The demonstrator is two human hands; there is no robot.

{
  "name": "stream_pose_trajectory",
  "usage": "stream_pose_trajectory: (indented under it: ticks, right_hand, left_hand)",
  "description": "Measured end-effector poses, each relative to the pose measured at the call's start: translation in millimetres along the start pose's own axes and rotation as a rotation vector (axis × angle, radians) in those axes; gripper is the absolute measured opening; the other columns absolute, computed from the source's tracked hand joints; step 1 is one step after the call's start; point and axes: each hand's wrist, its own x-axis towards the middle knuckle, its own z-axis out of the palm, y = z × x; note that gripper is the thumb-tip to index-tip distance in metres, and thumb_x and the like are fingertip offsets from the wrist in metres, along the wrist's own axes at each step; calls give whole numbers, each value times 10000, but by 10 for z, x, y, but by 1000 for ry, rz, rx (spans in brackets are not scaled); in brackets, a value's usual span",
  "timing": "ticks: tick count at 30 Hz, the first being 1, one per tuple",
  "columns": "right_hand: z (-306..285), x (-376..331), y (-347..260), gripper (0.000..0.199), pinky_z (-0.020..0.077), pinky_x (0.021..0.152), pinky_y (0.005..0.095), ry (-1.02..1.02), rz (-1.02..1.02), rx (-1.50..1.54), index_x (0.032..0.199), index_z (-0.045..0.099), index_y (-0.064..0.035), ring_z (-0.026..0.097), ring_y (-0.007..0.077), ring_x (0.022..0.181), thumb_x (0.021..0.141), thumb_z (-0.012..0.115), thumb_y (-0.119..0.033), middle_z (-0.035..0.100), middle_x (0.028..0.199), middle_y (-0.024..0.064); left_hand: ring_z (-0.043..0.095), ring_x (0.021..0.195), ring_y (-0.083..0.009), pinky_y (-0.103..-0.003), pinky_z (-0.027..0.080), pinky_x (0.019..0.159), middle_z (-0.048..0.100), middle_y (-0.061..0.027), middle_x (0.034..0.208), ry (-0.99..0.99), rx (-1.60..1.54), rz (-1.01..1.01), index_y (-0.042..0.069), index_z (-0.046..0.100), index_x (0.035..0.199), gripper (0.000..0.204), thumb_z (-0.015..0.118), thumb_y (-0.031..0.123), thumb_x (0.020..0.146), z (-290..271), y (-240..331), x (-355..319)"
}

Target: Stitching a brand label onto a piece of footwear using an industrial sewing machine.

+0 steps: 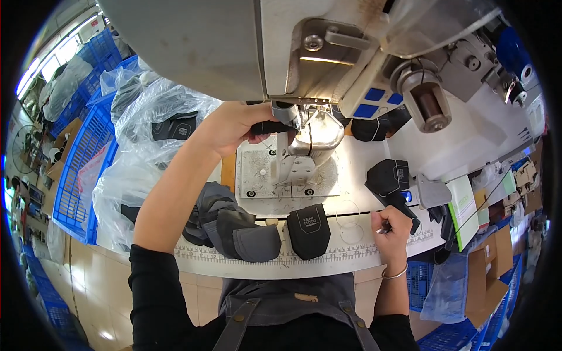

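Note:
My left hand [231,127] reaches up to the sewing machine's [310,126] needle area. Its fingers close on a black fabric piece [270,127] under the lit machine head, partly hidden by the hand and the metal parts. Lower right, my right hand [392,229] is curled into a fist at the table edge. A small dark, metallic end [384,227] pokes out of it; the kind of tool cannot be made out. Between the hands lies a black padded fabric piece [308,231] with pale print. Beside it, grey fabric pieces [256,242] overlap in a stack.
Another black printed piece [387,177] lies on the right of the white table [234,264]. A thread spool [429,102] hangs from the machine. Clear plastic bags [137,153] and a blue crate [82,167] stand left; a cardboard box [487,281] stands lower right.

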Motion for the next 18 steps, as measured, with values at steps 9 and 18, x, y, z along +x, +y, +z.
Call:
stream_pose_trajectory:
  ticks: [9,18]
  right_hand:
    - [-9,58,-302,192,286,447,204,-74,209,136,796,492,-38,360,72,483,694,655,-43,418,555,8]
    - [179,-4,-816,320,410,557,200,-213,53,565,1002,483,-1,526,128,642,731,641,-63,557,795,93]
  left_hand:
    - [573,721,-174,-285,474,659,598,-78,838,537,-165,148,-44,552,972,216,495,102,823,-92,-176,-598]
    - [540,640,-59,-202,395,521,609,-21,798,359,-436,62,42,579,949,180,498,187,880,602,-391,-1272]
